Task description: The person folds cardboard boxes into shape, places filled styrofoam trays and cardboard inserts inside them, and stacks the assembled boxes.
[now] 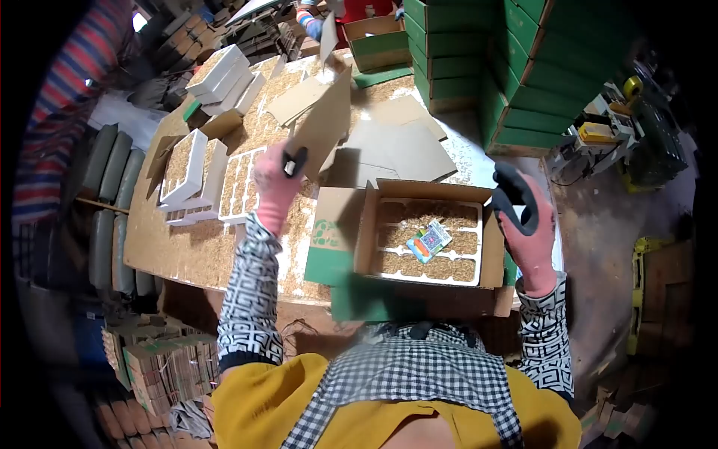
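Observation:
My left hand (278,179), in a pink glove with dark fingertips, is closed on a brown cardboard sheet (325,123) that stands raised above the table. An open green and brown box (366,224) sits in front of me with its flaps folded out. Inside lies a white foam tray (430,275) filled with brown shavings, and a small colourful packet (428,241) rests on top. To the right of the box, my right hand (527,224) is raised with its fingers curved and apart, holding nothing.
Stacked green boxes (523,97) rise at the back right. White foam trays (187,179) of shavings stand at the left. Flat cardboard pieces (396,150) lie behind the box. Across the table a co-worker's gloved hand (313,26) is near another open box (378,49).

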A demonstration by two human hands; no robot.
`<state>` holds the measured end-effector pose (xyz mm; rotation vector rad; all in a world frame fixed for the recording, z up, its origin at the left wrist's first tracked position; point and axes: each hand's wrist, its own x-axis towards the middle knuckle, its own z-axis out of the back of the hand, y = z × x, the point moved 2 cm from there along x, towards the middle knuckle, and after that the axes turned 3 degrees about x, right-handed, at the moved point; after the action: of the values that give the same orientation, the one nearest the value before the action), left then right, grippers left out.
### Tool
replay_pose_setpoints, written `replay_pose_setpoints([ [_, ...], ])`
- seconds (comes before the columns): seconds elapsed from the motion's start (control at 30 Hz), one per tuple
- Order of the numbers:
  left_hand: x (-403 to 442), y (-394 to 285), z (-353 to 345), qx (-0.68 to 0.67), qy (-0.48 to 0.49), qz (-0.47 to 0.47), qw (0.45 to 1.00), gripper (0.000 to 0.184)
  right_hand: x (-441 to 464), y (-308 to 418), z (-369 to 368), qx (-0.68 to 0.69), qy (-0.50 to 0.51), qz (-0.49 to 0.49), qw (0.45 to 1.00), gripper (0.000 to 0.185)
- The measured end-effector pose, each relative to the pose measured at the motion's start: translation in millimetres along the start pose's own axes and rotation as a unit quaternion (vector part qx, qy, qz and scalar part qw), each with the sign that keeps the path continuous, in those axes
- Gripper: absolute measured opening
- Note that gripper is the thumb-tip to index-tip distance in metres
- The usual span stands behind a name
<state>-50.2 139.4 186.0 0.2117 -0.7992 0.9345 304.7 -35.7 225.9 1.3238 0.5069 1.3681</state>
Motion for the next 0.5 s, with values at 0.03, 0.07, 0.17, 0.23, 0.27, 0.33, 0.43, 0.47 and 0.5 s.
replay_pose_setpoints([
  [0.03, -1, -42, 7, -0.048, -0.012, -0.009, 0.999, 0.036, -1, 7, 2, 0.018, -0.013, 0.023, 0.999, 0.040],
  [0.07, -6, -81, 5, -0.077, 0.035, -0.076, 0.994, 0.031, -4, 11, 1, 0.024, -0.018, 0.053, 0.998, 0.043],
  [0.17, -68, -181, -47, -0.103, 0.298, -0.158, 0.936, 0.023, -14, 6, -2, -0.037, -0.007, 0.112, 0.993, 0.058],
  [0.23, -93, -228, -57, -0.189, 0.363, -0.164, 0.897, 0.025, -16, 0, -21, -0.074, 0.060, 0.066, 0.993, 0.057],
  [0.27, -100, -229, -69, -0.215, 0.393, -0.131, 0.885, 0.030, -21, -15, -30, -0.143, 0.122, 0.090, 0.978, 0.054],
  [0.33, -115, -222, -95, -0.262, 0.454, -0.070, 0.849, 0.041, -36, -66, -53, -0.259, 0.284, 0.063, 0.921, 0.044],
  [0.43, -93, -209, -88, -0.472, 0.647, 0.074, 0.594, 0.054, -58, -127, -60, -0.380, 0.397, 0.057, 0.834, 0.041],
  [0.47, -99, -200, -87, -0.446, 0.636, 0.021, 0.630, 0.053, -55, -125, -53, -0.374, 0.428, 0.054, 0.821, 0.044],
  [0.5, -89, -190, -52, -0.384, 0.564, -0.028, 0.731, 0.052, -53, -113, -39, -0.352, 0.426, 0.063, 0.831, 0.043],
])
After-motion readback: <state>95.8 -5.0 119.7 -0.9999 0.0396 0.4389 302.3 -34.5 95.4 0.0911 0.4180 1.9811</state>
